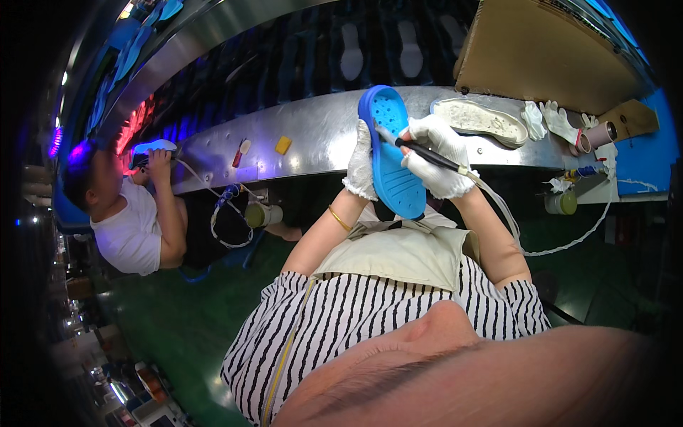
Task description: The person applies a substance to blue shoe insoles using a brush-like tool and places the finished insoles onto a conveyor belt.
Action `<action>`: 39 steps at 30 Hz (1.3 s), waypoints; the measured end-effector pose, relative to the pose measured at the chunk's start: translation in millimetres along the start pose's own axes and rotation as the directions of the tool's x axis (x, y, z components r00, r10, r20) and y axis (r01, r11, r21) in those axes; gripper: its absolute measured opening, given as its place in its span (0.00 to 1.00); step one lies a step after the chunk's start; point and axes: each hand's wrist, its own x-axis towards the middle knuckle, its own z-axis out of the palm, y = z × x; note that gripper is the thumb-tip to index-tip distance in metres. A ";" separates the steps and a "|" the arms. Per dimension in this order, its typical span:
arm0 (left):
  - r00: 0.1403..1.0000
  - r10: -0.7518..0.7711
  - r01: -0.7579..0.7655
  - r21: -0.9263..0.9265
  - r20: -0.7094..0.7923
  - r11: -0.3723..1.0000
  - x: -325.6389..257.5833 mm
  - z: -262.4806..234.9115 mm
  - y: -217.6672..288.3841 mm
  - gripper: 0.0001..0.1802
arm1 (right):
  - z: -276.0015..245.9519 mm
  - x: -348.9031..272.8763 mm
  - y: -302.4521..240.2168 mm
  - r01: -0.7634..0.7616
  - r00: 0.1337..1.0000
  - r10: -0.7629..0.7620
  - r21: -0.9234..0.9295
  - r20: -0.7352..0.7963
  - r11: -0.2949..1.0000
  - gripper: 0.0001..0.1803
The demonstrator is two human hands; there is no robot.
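Metal bench (313,135) bare left of blue sole (391,153); white insole (480,121) crowds right.

Dim scene, purple-red glow upper left, heavy fisheye bending, black rim, foreground blurred

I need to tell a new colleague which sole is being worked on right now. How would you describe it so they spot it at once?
Start at the long curved metal bench across the middle. Just in front of it, two white-gloved hands hold up a bright blue shoe sole, left hand gripping its edge, right hand holding a dark pen-like tool against it. The nearby sole on the bench is whitish.
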 end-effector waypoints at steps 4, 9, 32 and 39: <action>1.000 0.012 -0.013 -0.030 -0.025 0.999 0.1 -3.7 8.4 0.41 | -10.3 -0.1 0.0 0.035 0.999 -0.038 -0.144 -0.019 0.989 0.14; 0.996 0.085 -0.085 -0.035 -0.010 0.996 16.4 -12.6 6.3 0.46 | 1.2 -2.1 3.5 0.197 0.980 -0.191 -0.216 0.048 0.956 0.13; 0.993 0.079 -0.068 -0.114 0.092 0.991 2.8 22.7 17.5 0.49 | -24.2 0.6 6.1 -0.111 0.980 0.136 0.169 -0.143 0.979 0.08; 0.960 0.152 -0.095 -0.235 0.236 0.967 23.6 -4.8 26.3 0.50 | 2.4 -17.2 -2.9 -0.225 0.973 0.213 0.178 0.087 0.958 0.08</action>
